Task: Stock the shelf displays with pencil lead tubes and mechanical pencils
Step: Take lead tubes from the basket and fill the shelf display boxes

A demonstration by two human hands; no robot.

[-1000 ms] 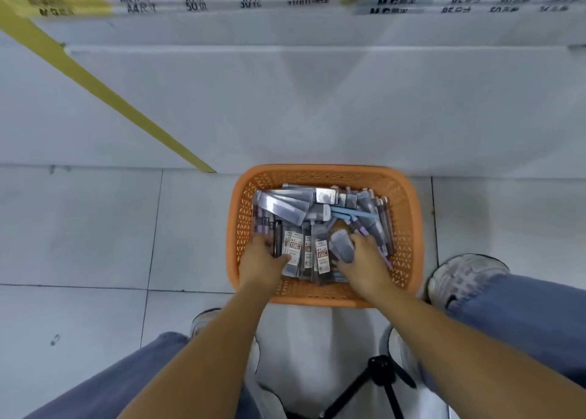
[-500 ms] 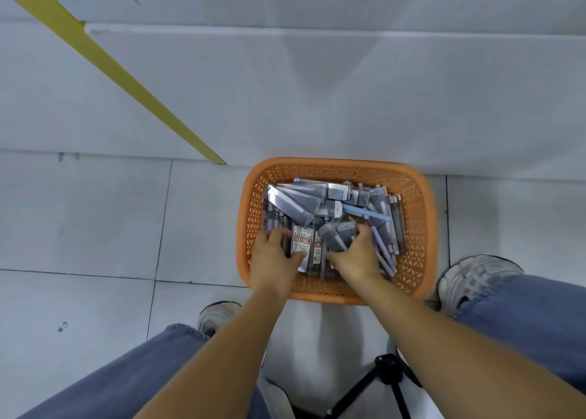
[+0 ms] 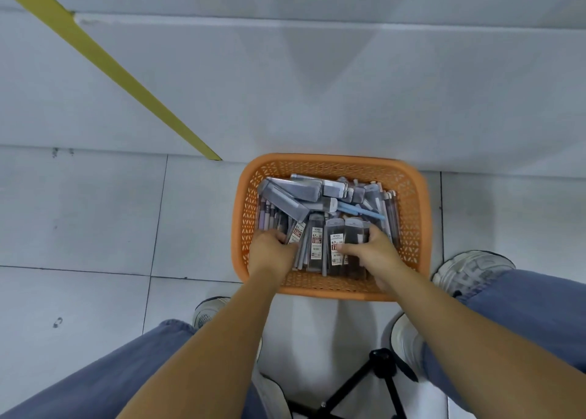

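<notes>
Both hands are in the orange basket (image 3: 241, 222) on the floor, at the near end of the pile of lead tubes (image 3: 317, 244). The tubes' long axis runs roughly away from the person, in line with the forearms. The right hand (image 3: 375, 252) has its thumb across a labelled tube and its fingers curled over the far edge, so it is gripping a pair. The left hand (image 3: 272, 253) has fingers curled into the neighbouring tubes (grip or just contact, can't tell). The mechanical pencils (image 3: 264, 218) lie along the left wall. The shelf (image 3: 317, 69) is beyond the basket, so the likely next move is to lift and carry forward.
</notes>
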